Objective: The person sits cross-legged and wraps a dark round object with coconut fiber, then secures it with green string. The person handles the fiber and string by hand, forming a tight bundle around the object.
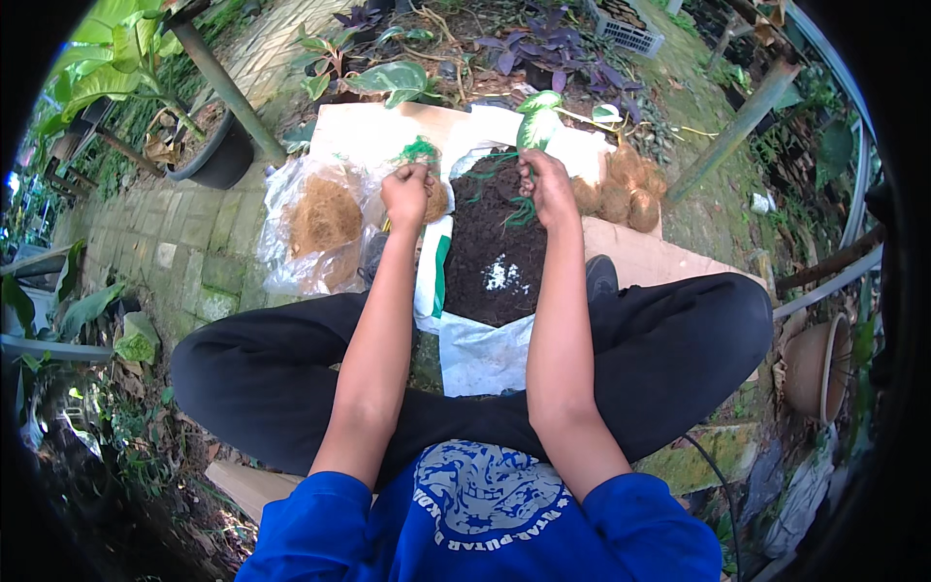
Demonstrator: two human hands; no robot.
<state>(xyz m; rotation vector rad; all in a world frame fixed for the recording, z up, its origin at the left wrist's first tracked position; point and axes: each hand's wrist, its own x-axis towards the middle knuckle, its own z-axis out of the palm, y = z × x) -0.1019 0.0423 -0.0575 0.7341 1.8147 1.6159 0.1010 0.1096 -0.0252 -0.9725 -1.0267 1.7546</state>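
My left hand is raised with thumb and fingers pinched together, just in front of a tangle of green string. My right hand is closed on green string, and a thin strand runs from it toward my left hand. Loose loops of the string hang beside my right hand, over dark soil in an open white sack. Directly beyond my right fingers is a variegated leaf; whether they also hold its stem is hidden. A brown fibre ball sits partly behind my left hand.
A clear plastic bag of coconut fibre lies at left. Several fibre-wrapped balls rest on cardboard at right. Potted plants stand beyond, and metal posts rise on both sides. My crossed legs frame the sack.
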